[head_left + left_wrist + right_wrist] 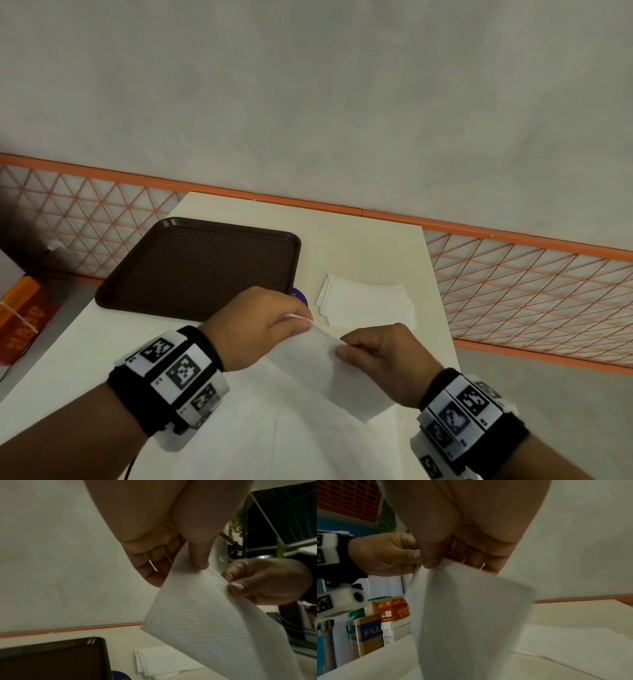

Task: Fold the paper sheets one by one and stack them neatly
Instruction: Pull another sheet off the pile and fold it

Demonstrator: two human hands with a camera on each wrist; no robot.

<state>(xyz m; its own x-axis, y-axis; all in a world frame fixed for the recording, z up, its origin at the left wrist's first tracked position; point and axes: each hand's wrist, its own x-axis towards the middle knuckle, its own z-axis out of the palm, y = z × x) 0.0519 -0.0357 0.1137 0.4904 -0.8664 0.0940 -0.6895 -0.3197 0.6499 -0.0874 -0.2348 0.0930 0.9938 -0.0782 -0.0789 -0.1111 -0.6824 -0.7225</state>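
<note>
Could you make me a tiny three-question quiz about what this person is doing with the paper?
1. True or false: both hands pinch the white textured paper sheet.
2. Where does the stack of folded white sheets lie: A on the dark brown plastic tray, B on the cream table beside the tray?
3. What rests on the tray?

Key: 1 true, left hand and right hand; 2 B; 3 nothing visible.
</note>
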